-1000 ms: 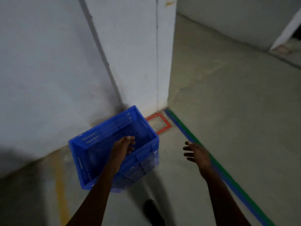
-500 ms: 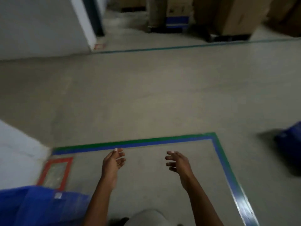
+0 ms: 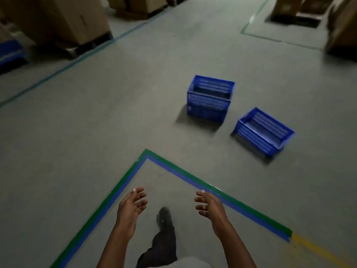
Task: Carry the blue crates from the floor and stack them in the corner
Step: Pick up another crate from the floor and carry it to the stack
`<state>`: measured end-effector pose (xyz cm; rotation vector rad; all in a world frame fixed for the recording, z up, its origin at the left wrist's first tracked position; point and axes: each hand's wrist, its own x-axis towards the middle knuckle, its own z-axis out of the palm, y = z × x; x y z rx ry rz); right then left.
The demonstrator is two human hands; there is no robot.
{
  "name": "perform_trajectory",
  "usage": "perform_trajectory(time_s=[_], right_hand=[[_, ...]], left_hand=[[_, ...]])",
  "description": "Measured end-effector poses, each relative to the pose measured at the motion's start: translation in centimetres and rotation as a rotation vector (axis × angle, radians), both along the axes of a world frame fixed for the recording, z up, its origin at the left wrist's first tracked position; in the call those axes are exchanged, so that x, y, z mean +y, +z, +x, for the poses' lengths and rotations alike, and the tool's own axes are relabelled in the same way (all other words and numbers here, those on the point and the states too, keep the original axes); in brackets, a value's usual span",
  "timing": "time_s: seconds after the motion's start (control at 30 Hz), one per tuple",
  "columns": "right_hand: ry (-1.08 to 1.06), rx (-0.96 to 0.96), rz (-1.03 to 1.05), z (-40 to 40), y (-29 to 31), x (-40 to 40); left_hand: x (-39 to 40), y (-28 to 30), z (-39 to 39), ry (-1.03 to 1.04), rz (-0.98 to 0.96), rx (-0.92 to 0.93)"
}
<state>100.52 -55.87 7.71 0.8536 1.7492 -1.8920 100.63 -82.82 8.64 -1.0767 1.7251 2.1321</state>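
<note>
Two blue plastic crates stand on the grey floor ahead and to the right. The taller crate (image 3: 209,98) is upright; a lower crate (image 3: 263,130) sits just right of it, turned at an angle. My left hand (image 3: 132,206) and my right hand (image 3: 209,206) are held out in front of me, both empty with fingers spread. They are well short of the crates, over the area bounded by green and blue floor tape (image 3: 183,176). The corner and the crate set down there are out of view.
Cardboard boxes on pallets (image 3: 63,22) line the far left, more boxes (image 3: 340,26) stand at the far right. A blue object (image 3: 11,53) sits at the left edge. My dark shoe (image 3: 164,218) is stepping forward between my hands. Yellow tape (image 3: 316,250) runs lower right.
The view has swung from the wall corner, where my left hand let go of a crate, round to the open floor. Two crates have come into view. Both hands stay empty.
</note>
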Motion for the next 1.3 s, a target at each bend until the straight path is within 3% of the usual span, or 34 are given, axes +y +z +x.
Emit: perform_trajectory(time_s=[0.37,0.67,0.97,1.17,1.3], right_hand=[[-0.576,0.011,0.035,-14.9,-0.8,15.3],[-0.869,-0.006,0.047,-24.5,-2.0,27.8],[-0.837,-0.078,0.059,-39.1,-3.6,45.5],[-0.770,-0.197,0.091,-49.1,-5.9,57.4],[-0.693,-0.319,0.110,-55.4,-10.6,64.2]], left_hand=[[16.0,0.3,-30.3,-0.536,0.074,-0.007],[32.2,-0.6,-46.7,-0.848,0.017,-0.058],[48.3,-2.3,-60.1,-0.733,0.098,-0.094],[58.8,-4.8,-70.2,-0.890,0.002,-0.159],[65.0,-10.9,-79.6,-1.065,-0.104,-0.189]])
